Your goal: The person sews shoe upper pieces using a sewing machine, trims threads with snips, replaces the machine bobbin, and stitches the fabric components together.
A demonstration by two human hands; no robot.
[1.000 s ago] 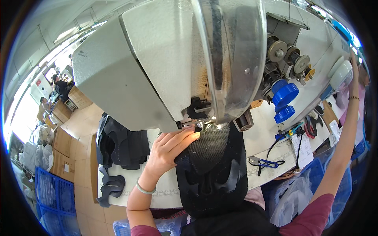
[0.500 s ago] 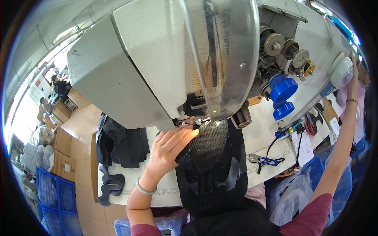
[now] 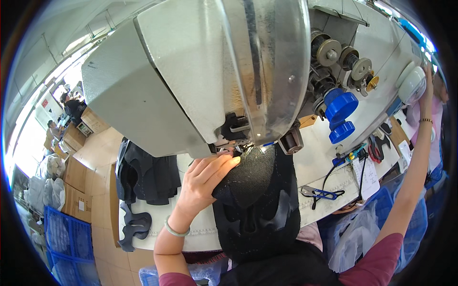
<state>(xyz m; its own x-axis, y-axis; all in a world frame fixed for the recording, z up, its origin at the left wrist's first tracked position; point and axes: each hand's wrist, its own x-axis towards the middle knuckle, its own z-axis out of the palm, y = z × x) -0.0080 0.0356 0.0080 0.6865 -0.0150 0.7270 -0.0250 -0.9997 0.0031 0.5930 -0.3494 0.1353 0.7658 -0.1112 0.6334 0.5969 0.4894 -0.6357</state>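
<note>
A piece of black mesh fabric (image 3: 245, 183) lies under the head of a grey sewing machine (image 3: 191, 71). My left hand (image 3: 202, 178), with a pale bangle on the wrist, grips the mesh's left edge close by the needle area, fingers bunched together. Toward me, the mesh joins or overlaps a larger black shaped piece (image 3: 257, 233) with moulded cut-outs; I cannot tell which. Far to the right, my right arm stretches out past the machine. There my right hand (image 3: 427, 83) is beside a white rounded part (image 3: 412, 86) at the machine's end; its fingers are mostly hidden.
Dark cut pieces (image 3: 148, 174) are stacked on the table's left, with a curved one (image 3: 135, 226) nearer me. Blue-handled thread snips (image 3: 322, 193), red-handled scissors (image 3: 375, 150) and a paper sheet (image 3: 367, 178) lie right. Blue crates (image 3: 69, 233) and cartons stand on the left floor.
The view has shifted very slightly. My left hand stays on the mesh and my right arm remains stretched out; nothing else has visibly moved.
</note>
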